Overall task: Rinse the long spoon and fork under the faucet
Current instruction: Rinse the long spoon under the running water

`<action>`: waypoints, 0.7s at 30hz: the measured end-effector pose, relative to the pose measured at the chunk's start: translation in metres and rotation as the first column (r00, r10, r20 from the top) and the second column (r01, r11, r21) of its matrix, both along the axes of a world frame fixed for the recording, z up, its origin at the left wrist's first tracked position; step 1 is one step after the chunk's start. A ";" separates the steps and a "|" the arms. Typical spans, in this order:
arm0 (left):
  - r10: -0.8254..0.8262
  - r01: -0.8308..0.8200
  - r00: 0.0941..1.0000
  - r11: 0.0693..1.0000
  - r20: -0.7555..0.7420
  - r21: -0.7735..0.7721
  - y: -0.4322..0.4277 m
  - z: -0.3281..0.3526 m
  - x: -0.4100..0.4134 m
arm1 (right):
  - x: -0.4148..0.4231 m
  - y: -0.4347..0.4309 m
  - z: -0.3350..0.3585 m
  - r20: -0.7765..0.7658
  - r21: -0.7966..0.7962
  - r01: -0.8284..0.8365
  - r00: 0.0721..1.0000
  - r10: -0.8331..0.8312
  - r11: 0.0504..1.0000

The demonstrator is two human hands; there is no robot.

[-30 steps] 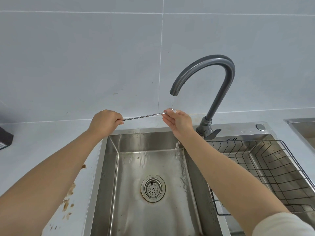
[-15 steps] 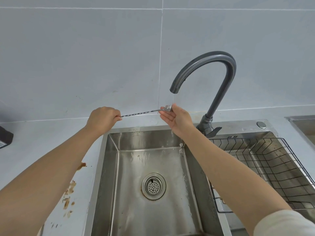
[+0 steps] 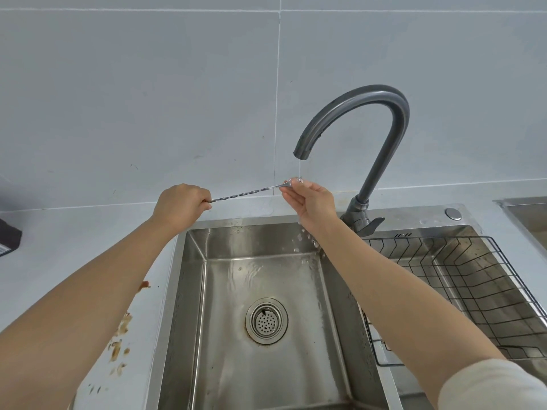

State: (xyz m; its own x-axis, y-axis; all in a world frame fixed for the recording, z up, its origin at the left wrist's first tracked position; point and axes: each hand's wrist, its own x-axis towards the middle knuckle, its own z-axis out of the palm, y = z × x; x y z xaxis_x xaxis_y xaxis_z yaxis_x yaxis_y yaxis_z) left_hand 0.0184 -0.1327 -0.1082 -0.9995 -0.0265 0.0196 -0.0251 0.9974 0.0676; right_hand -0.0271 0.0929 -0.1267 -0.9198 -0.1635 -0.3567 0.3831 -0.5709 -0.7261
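- Head view: A thin stream of water falls from the spout of the gooseneck faucet (image 3: 355,119) onto the tip of a long twisted-handle utensil (image 3: 245,192), held level just below the spout and above the back edge of the steel sink (image 3: 266,365).
- The left hand (image 3: 177,207), out to the left of the faucet, is clenched in a fist around the handle end; the right hand (image 3: 312,202), directly under the spout, pinches the utensil's head between thumb and fingertips, palm turned up.
- The head is mostly hidden by the fingers, so whether this is the spoon or the fork cannot be told; only one utensil is in sight.
- Droplets scatter beneath the right wrist, and a wet sheet runs toward the drain strainer (image 3: 266,321).
- A wire rack (image 3: 473,291) sits in the basin right of the faucet, with no cutlery visible in it.
- Judged from this, rinsing is under way on one piece; its handle appears untouched by the stream, and the second piece remains to be done.
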 end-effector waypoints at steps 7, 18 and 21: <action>-0.008 0.008 1.000 1.000 -0.007 -0.017 0.004 -0.002 -0.001 | -0.001 0.000 -0.006 0.032 0.025 0.084 0.996 -0.085 0.996; -0.045 0.042 0.993 0.999 0.108 0.035 0.002 -0.006 0.000 | -0.004 0.002 -0.001 0.004 0.104 -0.057 0.998 0.057 0.993; -0.035 0.027 0.986 0.998 0.164 0.056 -0.001 -0.009 -0.003 | -0.005 0.002 -0.001 -0.004 0.117 -0.022 1.000 0.022 0.993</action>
